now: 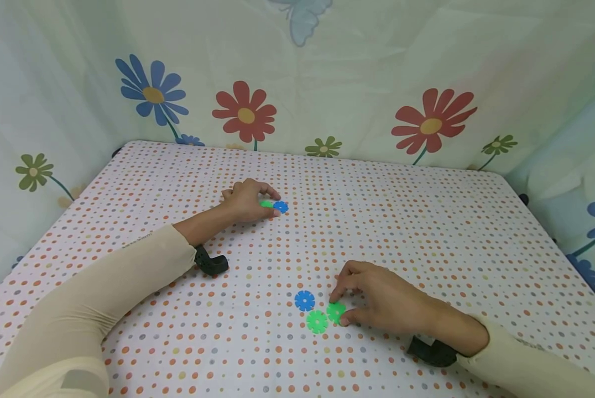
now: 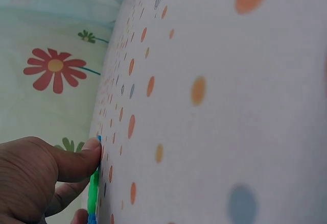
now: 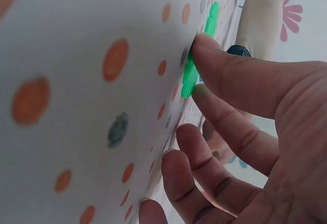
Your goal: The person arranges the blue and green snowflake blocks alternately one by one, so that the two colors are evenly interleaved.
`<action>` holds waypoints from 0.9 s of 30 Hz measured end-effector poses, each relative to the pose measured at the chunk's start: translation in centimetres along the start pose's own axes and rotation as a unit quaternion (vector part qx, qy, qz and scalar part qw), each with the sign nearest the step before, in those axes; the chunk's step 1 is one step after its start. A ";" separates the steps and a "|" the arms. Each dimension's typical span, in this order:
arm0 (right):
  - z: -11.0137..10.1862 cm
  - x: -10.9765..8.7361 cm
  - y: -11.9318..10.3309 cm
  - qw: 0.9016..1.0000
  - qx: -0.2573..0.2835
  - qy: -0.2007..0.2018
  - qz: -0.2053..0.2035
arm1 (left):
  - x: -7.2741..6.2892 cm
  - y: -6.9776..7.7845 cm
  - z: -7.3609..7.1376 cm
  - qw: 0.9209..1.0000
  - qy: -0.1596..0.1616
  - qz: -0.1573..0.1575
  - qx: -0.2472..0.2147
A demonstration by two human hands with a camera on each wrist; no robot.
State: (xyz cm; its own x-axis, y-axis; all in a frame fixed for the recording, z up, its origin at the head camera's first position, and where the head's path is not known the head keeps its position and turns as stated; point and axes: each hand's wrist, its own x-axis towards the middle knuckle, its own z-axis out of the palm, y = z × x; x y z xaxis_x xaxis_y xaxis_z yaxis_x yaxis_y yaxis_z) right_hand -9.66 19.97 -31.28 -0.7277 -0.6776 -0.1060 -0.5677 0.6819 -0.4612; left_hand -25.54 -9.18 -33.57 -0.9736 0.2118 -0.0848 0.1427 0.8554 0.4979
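At the far middle of the table my left hand (image 1: 246, 202) pinches a blue notched disc (image 1: 280, 207) between thumb and a fingertip. A green disc (image 1: 266, 204) lies beside it, partly hidden by that hand. In the left wrist view the green edge (image 2: 93, 191) shows beneath the fingers. My right hand (image 1: 384, 296) pinches a green notched disc (image 1: 335, 313) by its edges, thumb at the near side and fingertip at the far side. Left of it, flat on the cloth, lie another green disc (image 1: 317, 321) and a blue disc (image 1: 304, 300).
A white tablecloth (image 1: 427, 232) with coloured dots covers the table. Behind it hangs a pale curtain (image 1: 337, 99) printed with flowers. Dark wrist mounts (image 1: 212, 261) sit below both wrists, close to the cloth.
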 end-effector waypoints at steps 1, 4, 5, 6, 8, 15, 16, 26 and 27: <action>0.0 0.0 0.0 1.000 -0.001 0.000 -0.001 | 0.0 0.0 0.0 1.000 0.001 0.000 -0.001; 0.1 -0.1 -0.1 1.000 -0.004 0.001 -0.005 | 0.0 0.0 -0.1 1.000 0.003 0.001 -0.001; 0.2 -0.2 -0.1 1.000 -0.004 0.000 -0.007 | 0.0 0.0 -0.1 1.000 0.003 0.002 0.000; 0.2 -0.2 -0.2 1.000 -0.003 -0.001 -0.008 | 0.0 0.0 -0.1 1.000 0.003 0.002 0.001; 0.3 -0.2 -0.2 1.000 -0.001 -0.005 -0.011 | 0.0 0.0 -0.1 1.000 0.001 0.003 0.006; 0.3 -0.1 -0.3 1.000 -0.007 -0.007 -0.021 | 0.1 0.0 0.0 1.000 -0.004 0.005 0.012; 0.4 -0.1 -0.3 1.000 -0.008 -0.007 -0.022 | 0.1 0.1 0.0 1.000 -0.004 0.005 0.011; 0.5 -0.4 -0.5 1.000 -0.016 -0.004 -0.025 | -0.1 0.1 0.0 1.000 -0.008 0.001 0.000; 0.5 -0.4 -0.5 0.999 -0.017 -0.003 -0.027 | -0.1 0.1 0.0 1.000 -0.008 0.001 -0.001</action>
State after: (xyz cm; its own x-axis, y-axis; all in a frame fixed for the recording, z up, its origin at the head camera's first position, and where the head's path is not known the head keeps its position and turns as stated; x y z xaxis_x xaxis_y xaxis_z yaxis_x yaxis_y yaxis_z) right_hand -8.87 19.82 -31.49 -0.6933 -0.7153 -0.0878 -0.6189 0.6534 -0.4360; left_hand -25.45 -9.06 -33.51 -0.9704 0.2207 -0.0983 0.1437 0.8544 0.4993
